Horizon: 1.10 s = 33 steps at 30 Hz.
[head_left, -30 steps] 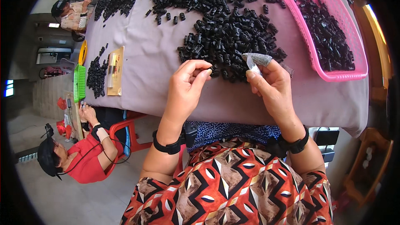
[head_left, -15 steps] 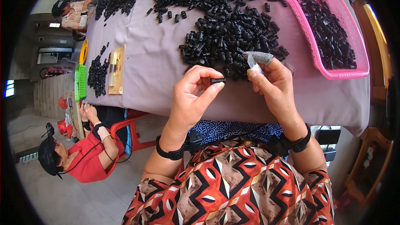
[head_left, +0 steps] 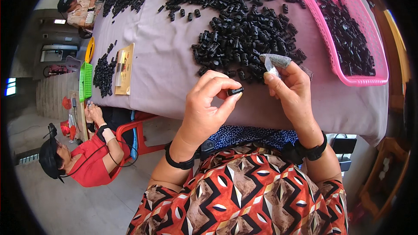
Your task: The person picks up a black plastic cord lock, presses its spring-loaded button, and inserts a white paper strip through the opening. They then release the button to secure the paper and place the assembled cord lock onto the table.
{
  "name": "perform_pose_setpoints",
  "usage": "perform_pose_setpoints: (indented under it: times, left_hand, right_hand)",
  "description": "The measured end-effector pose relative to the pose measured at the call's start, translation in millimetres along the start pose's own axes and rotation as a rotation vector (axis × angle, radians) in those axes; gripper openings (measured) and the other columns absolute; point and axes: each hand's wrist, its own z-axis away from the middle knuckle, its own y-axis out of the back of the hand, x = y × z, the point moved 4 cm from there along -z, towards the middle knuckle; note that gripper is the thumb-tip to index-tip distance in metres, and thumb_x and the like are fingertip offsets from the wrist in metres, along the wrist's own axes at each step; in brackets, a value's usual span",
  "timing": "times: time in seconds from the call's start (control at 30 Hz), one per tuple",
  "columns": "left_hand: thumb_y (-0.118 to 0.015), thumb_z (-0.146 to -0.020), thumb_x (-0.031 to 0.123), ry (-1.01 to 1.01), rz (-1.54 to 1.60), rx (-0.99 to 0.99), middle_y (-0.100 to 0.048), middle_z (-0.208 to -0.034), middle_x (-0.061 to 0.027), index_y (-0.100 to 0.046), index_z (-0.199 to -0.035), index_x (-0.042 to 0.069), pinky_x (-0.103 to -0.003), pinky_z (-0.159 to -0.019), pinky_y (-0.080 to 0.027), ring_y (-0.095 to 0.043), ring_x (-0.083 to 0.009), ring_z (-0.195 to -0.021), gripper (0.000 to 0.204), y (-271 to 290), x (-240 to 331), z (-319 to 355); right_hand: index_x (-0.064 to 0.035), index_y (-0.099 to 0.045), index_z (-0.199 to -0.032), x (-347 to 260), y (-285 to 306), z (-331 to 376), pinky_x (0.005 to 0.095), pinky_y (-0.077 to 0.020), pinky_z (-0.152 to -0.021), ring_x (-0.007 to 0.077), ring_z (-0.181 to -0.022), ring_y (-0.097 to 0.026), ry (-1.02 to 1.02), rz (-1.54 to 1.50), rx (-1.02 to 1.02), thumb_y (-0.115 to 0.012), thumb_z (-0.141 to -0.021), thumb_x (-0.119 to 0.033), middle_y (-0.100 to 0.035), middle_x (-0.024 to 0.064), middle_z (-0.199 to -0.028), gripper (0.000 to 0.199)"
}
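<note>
My left hand (head_left: 205,104) pinches a small black cylindrical plastic part (head_left: 235,91) between thumb and fingertips, just above the near side of the table. To its right, my right hand (head_left: 292,89) is closed on a thin, whitish, partly see-through pointed piece (head_left: 271,67); its exact kind I cannot make out. A grey fabric cover (head_left: 280,61) wraps the index fingertip of that hand. The two hands are apart, with the held part not touching the pointed piece. Right behind them lies a big heap of similar black parts (head_left: 248,35).
A pink plastic basket (head_left: 383,79) of black parts stands at the right. On the left are a smaller pile (head_left: 103,76), a gold-coloured packet (head_left: 126,72) and a green basket (head_left: 85,82). Two people sit along the left side, one in a red top (head_left: 93,165).
My left hand has turned the black part slightly, so it now tilts, and has shifted a little right and down. My right hand keeps its hold. The whole view has shifted slightly.
</note>
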Motion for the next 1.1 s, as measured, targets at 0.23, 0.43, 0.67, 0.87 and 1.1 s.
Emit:
perform_pose_setpoints:
  times: [0.23, 0.43, 0.67, 0.87, 1.1]
  left_hand:
    - [-0.066, -0.076, -0.008, 0.006, 0.043, 0.005, -0.061, -0.096, -0.0072, -0.063, -0.092, 0.001, -0.022, -0.067, -0.049, -0.059, -0.0103, -0.080, 0.018, 1, 0, 1]
    - [-0.061, -0.081, -0.007, 0.350, 0.625, -0.089, -0.061, -0.095, -0.0086, -0.061, -0.095, -0.004, -0.022, -0.067, -0.050, -0.059, -0.0120, -0.080, 0.015, -5, -14, 6]
    - [-0.064, -0.084, 0.004, 0.300, 0.657, -0.150, -0.059, -0.085, -0.0074, -0.058, -0.106, -0.003, -0.024, -0.062, -0.046, -0.055, -0.0110, -0.069, 0.024, -5, -28, 3]
    - [-0.063, -0.087, 0.011, 0.418, 0.968, -0.107, -0.060, -0.083, -0.0084, -0.055, -0.111, 0.000, -0.024, -0.060, -0.045, -0.054, -0.0112, -0.064, 0.028, -7, -35, 4]
    - [-0.061, -0.089, 0.010, 0.499, 1.052, -0.065, -0.065, -0.085, -0.0094, -0.058, -0.108, 0.000, -0.021, -0.062, -0.047, -0.057, -0.0100, -0.065, 0.022, -11, -38, 6]
  right_hand:
    - [0.0002, -0.057, -0.116, -2, -3, 1, 0.0177, -0.0414, -0.062, 0.0037, -0.072, -0.050, 0.004, 0.002, -0.020, -0.064, -0.086, -0.007, -0.059, -0.0008, -0.091, 0.032]
    - [0.0026, -0.057, -0.115, -8, -8, 4, 0.0199, -0.0431, -0.073, 0.0068, -0.086, -0.052, 0.145, 0.128, -0.194, -0.062, -0.086, -0.005, -0.055, 0.0016, -0.095, 0.030]
    - [0.0006, -0.053, -0.121, -13, -16, 10, 0.0227, -0.0442, -0.083, 0.0089, -0.096, -0.054, 0.049, -0.008, -0.223, -0.062, -0.085, -0.004, -0.058, 0.0032, -0.103, 0.038]
    - [0.0015, -0.056, -0.115, -4, -14, 9, 0.0242, -0.0460, -0.082, 0.0094, -0.094, -0.055, 0.113, 0.031, -0.282, -0.063, -0.085, -0.005, -0.060, 0.0043, -0.102, 0.032]
    - [0.0021, -0.058, -0.113, -7, -20, 9, 0.0234, -0.0467, -0.073, 0.0088, -0.084, -0.056, 0.146, 0.113, -0.212, -0.064, -0.085, -0.008, -0.062, 0.0032, -0.092, 0.031]
